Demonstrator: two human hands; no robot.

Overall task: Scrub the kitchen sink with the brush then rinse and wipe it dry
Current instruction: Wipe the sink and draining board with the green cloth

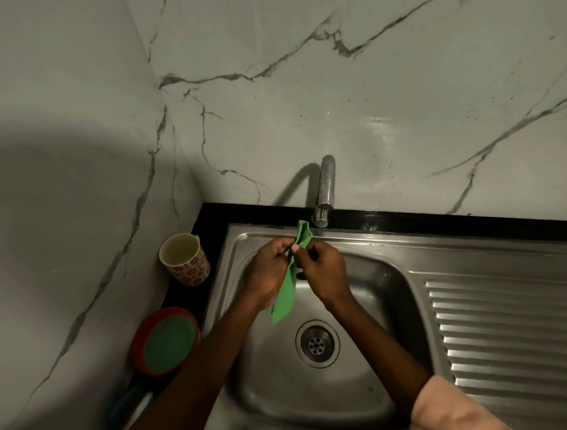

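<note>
body: two bare forearms | right sleeve (453,409): pale pink, loose | hands: no gloves

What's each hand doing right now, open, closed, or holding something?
Left hand: closed, fingers gripping the green cloth above the sink.
Right hand: closed, fingers pinching the same cloth near its top.

sink (391,259): brushed steel | cloth (287,292): matt green fabric | wall (335,82): glossy marble
</note>
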